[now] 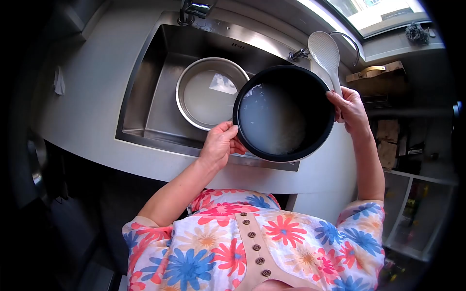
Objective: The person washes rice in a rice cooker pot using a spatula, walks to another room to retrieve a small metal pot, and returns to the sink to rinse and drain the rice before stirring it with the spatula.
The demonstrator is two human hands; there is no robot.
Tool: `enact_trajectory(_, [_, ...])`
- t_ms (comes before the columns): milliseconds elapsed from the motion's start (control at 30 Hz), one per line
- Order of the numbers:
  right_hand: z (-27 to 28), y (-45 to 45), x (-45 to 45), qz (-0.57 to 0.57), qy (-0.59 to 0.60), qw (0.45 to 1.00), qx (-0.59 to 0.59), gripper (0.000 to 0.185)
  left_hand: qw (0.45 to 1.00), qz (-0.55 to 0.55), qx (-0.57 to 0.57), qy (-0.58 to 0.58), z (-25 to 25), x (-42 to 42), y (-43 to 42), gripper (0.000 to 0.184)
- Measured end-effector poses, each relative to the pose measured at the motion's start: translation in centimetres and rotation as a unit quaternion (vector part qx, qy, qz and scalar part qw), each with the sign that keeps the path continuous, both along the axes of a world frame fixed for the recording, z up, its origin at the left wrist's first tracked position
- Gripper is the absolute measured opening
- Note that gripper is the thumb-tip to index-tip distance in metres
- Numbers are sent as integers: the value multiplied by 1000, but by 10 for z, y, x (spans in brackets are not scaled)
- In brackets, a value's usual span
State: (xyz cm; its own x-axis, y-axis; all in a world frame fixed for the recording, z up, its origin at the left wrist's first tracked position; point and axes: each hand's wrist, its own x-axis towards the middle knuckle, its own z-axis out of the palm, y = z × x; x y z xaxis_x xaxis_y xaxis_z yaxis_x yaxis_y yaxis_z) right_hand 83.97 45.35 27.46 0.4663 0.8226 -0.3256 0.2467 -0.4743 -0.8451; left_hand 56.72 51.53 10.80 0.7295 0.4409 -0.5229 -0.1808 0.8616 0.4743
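A black rice cooker inner pot point(318, 121) is held up over the right part of the sink, tipped slightly to the left. Cloudy whitish water point(267, 119) fills its left side, with a pale layer like rice under it. My left hand point(222, 143) grips the pot's left rim, thumb on top. On the opposite rim, my right hand point(350, 109) is closed, also pinning a white rice paddle point(324, 51) that points up and away. Left of the pot, a round metal basin point(184, 104) with cloudy liquid stands in the sink; the pot overlaps its right edge.
The steel sink point(155, 109) is set in a pale countertop point(92, 106). A faucet point(187, 14) stands at the back left and a thin curved tap point(298, 52) at the back right. Beyond are a window point(378, 14), a wooden block point(383, 75) and shelves point(412, 208).
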Motion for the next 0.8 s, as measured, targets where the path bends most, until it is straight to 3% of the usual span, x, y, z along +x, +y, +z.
enact_trajectory(800, [28, 39, -18, 44, -43, 995, -83, 21, 995, 21, -87, -46, -7, -5, -11, 14])
